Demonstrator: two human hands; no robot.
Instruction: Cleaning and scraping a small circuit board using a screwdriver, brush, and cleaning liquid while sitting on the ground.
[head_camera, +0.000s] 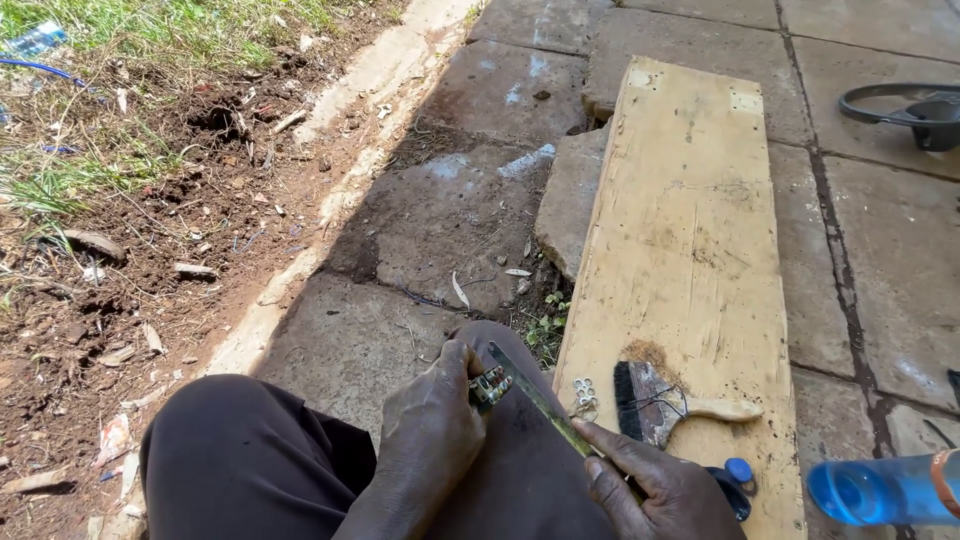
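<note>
My left hand (432, 430) rests on my dark-trousered knee (250, 460) and grips a small multi-coloured metal part (490, 386) between thumb and fingers. A long flat metal file (540, 402) is in my right hand (660, 490), and its tip lies against that small part. Both hands are low in the frame, just left of a long wooden plank (680, 230).
On the plank lie a wooden-handled brush with black bristles (655, 400) and small metal rings (585, 392). A blue bottle (885, 490) lies at lower right, a small blue cap (738, 470) near it. A black ring-shaped object (915, 110) sits on the paving slabs. Bare soil and grass are at left.
</note>
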